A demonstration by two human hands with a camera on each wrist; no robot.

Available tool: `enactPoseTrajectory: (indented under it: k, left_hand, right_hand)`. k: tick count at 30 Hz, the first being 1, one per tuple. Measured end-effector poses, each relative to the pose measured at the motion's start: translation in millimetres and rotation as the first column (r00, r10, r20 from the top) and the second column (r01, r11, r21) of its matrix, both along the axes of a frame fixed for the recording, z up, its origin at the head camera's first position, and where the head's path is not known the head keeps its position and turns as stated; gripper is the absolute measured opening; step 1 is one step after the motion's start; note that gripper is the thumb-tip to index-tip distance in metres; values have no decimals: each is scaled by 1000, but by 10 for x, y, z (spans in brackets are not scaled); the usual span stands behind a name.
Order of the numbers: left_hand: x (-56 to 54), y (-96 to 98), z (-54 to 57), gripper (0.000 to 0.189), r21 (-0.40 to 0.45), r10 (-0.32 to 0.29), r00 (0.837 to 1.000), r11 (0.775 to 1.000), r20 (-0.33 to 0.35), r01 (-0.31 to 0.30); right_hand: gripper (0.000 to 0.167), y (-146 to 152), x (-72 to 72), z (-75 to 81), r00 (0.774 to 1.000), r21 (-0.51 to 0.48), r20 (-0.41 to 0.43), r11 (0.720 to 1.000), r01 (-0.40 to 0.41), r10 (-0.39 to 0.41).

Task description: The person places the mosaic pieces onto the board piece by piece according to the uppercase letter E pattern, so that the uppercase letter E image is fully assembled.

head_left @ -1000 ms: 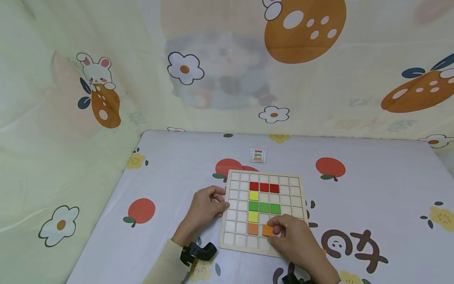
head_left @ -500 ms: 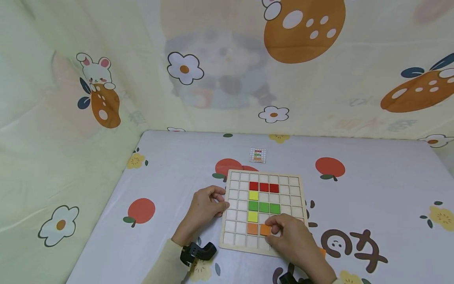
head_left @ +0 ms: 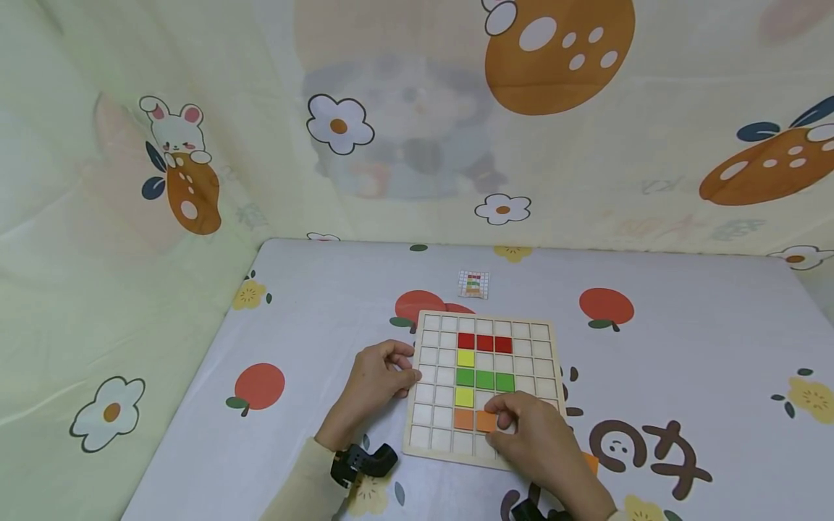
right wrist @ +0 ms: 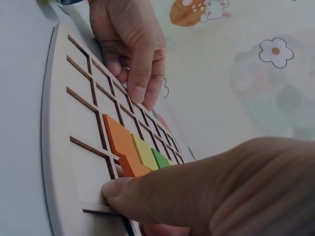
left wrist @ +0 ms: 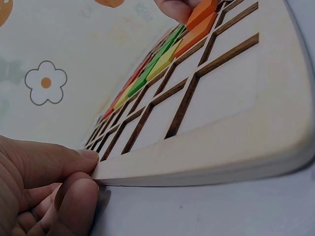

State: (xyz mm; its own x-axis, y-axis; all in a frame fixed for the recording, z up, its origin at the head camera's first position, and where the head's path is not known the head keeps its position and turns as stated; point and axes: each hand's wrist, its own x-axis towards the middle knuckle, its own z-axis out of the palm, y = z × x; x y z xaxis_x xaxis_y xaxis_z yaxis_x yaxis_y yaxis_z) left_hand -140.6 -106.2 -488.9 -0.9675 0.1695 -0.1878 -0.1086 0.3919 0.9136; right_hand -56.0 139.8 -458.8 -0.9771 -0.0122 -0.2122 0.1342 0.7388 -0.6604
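A square wooden grid board [head_left: 422,438] lies on the table. My right hand [head_left: 544,441] pinches an orange square tile [head_left: 485,421] between thumb and fingers, at the cell right of another orange tile [head_left: 463,420]. In the right wrist view the held tile [right wrist: 131,166] looks slightly tilted against its neighbour. The left hand [head_left: 374,373] grips the board's left edge, its thumb [left wrist: 88,155] at the rim. Farther up the grid sit a red row [head_left: 485,343], a green row [head_left: 485,380] and two yellow tiles [head_left: 465,358]. Right-hand fingers hide the cells near them.
Beyond the board lies a small card [head_left: 473,284] printed with a coloured grid pattern. A loose orange piece [head_left: 591,462] shows partly behind the right wrist. A printed cloth [head_left: 651,347] covers the table, and a patterned curtain [head_left: 417,166] hangs behind it.
My right hand has moved slightly left with the orange tile, bringing it close against the orange tile beside it. The left hand has stayed at the board's edge.
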Motion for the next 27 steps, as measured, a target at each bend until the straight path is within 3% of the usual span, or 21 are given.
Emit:
enactPoseTrajectory:
  k: [22, 27]
  left_hand:
    - [-1, -1, 7, 29, 0, 5, 1000, 1000, 7, -5]
    - [0, -2, -1, 29, 2, 3, 1000, 1000, 8, -3]
  right_hand:
    - [30, -14, -3, 11, 1000, -4, -4, 1000, -7, 7]
    - [32, 39, 16, 23, 1000, -49, -1, 999, 5, -5]
